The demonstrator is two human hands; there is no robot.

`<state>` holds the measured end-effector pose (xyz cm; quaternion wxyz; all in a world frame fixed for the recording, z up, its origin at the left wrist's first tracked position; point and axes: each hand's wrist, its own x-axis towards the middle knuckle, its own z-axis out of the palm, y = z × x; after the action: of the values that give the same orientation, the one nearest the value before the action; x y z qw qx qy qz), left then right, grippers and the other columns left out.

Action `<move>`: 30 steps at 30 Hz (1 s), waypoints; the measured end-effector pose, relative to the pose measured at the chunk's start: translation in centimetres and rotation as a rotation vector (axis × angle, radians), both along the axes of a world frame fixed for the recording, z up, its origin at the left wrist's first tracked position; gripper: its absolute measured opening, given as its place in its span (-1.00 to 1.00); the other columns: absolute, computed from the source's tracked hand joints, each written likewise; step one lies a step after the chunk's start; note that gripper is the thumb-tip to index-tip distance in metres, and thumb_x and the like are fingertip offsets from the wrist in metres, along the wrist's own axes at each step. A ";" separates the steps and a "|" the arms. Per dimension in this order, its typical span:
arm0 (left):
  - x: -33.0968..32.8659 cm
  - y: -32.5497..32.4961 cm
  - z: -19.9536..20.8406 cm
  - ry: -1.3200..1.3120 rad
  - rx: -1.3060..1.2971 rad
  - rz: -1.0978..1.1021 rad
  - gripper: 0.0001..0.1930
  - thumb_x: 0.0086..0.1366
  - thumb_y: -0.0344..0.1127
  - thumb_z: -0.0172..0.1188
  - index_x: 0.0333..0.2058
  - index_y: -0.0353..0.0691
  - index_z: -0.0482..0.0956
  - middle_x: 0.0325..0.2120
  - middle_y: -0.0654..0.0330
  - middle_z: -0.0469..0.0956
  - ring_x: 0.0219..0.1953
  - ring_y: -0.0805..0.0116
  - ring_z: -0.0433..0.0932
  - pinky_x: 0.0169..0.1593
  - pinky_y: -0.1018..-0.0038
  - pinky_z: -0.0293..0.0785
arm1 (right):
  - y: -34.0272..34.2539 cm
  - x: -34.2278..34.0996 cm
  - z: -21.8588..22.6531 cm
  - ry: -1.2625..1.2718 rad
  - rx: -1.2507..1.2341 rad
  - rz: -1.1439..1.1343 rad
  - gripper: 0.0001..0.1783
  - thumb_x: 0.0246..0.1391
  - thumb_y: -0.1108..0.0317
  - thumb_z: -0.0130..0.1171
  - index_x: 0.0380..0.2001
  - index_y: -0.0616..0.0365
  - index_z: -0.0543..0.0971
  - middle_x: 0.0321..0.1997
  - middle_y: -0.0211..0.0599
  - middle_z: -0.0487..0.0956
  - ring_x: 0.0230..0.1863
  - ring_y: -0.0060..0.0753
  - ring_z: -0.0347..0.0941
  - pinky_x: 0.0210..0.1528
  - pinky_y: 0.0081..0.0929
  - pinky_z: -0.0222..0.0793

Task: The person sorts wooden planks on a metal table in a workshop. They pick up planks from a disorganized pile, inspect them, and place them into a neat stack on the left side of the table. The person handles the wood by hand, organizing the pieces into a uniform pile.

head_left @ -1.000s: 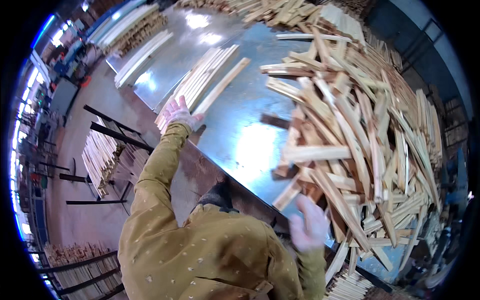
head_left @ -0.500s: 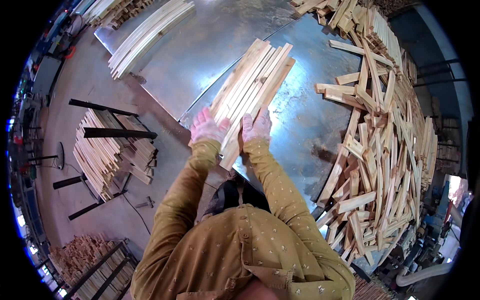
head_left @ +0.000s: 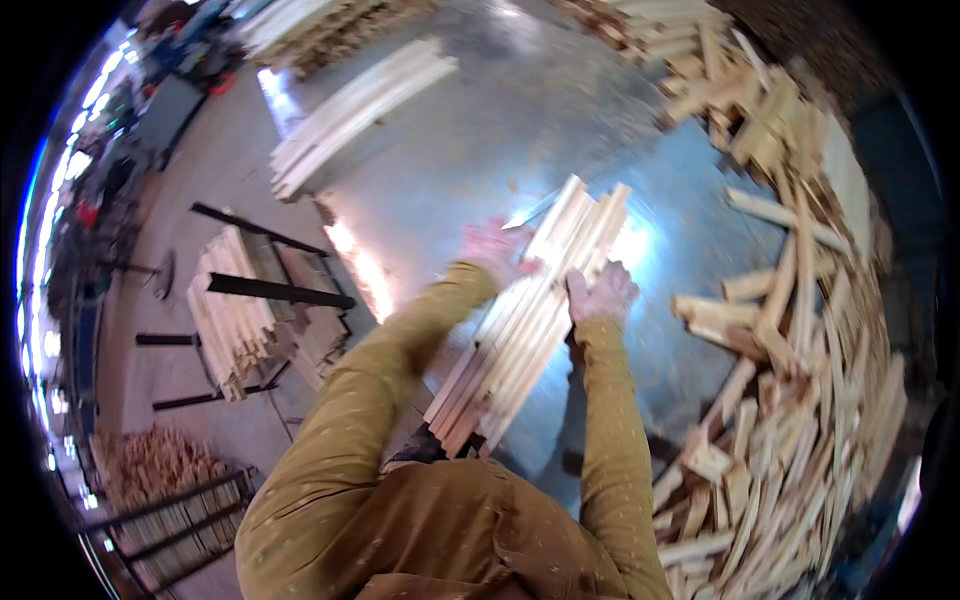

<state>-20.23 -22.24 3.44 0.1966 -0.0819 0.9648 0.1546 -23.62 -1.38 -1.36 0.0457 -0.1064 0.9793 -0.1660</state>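
Note:
A bundle of pale wooden strips (head_left: pixel 530 320) lies slantwise on the metal table in front of me, its near end close to my body. My left hand (head_left: pixel 495 248), smeared by motion, is at the bundle's left side with its fingers spread. Against the right side, my right hand (head_left: pixel 603 292) rests with fingers stretched apart, touching the outer strips. Neither hand wraps around a strip. The strips lie side by side with their far ends uneven.
The metal table (head_left: pixel 480 130) carries another row of strips (head_left: pixel 350 110) at the far left. A large jumbled heap of wood pieces (head_left: pixel 790 440) fills the right side. Left on the floor stands a black-barred rack (head_left: pixel 280 290) with strips; another loaded rack (head_left: pixel 180 540) is nearer.
Both hands have moved from the bundle's near part toward its far part. My left hand looks slightly lifted and blurred. The whole view has shifted, and the bundle now appears nearer my body.

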 end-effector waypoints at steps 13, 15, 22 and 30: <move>-12.1 -4.5 15.5 0.819 1.390 -0.358 -0.04 0.27 0.16 0.18 0.37 -0.38 -0.05 0.26 -0.05 0.27 0.30 0.21 0.25 0.32 0.34 0.22 | -4.4 -8.7 21.5 0.807 -0.611 0.164 -0.35 0.09 0.25 0.22 0.20 0.21 0.27 0.05 -0.10 0.44 0.06 -0.20 0.45 0.00 -0.34 0.47; -13.5 -5.7 15.1 0.560 1.552 -0.231 -0.05 0.25 0.09 0.22 0.38 -0.35 -0.06 0.28 -0.03 0.25 0.31 0.22 0.24 0.34 0.35 0.19 | -5.8 -8.9 23.3 0.713 -0.580 0.145 -0.33 0.08 0.32 0.19 0.24 0.18 0.23 0.09 -0.09 0.43 0.08 -0.18 0.44 0.04 -0.32 0.46; -7.2 -19.1 2.7 -0.013 1.652 0.273 0.01 0.15 -0.25 0.37 0.41 -0.25 -0.13 0.33 0.01 0.17 0.36 0.21 0.17 0.40 0.39 0.07 | -22.1 -0.2 14.6 -0.456 -1.488 -0.429 -0.19 0.07 0.58 0.11 0.38 0.06 0.09 0.23 -0.07 0.40 0.18 -0.15 0.41 0.15 -0.24 0.43; -0.3 -29.3 -7.2 0.089 1.472 0.312 -0.05 0.08 -0.32 0.42 0.38 -0.24 0.05 0.32 -0.07 0.20 0.34 0.10 0.21 0.37 0.39 0.13 | -32.4 5.0 3.7 -0.592 -1.748 -0.643 0.10 0.07 0.60 0.16 0.48 -0.21 -0.26 0.37 -0.03 0.26 0.27 -0.03 0.32 0.23 -0.22 0.36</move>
<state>-20.51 -51.50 -3.72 0.1371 -0.0585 0.5965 0.7886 -18.65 -33.75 2.34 0.1472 0.2154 0.4422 -0.8581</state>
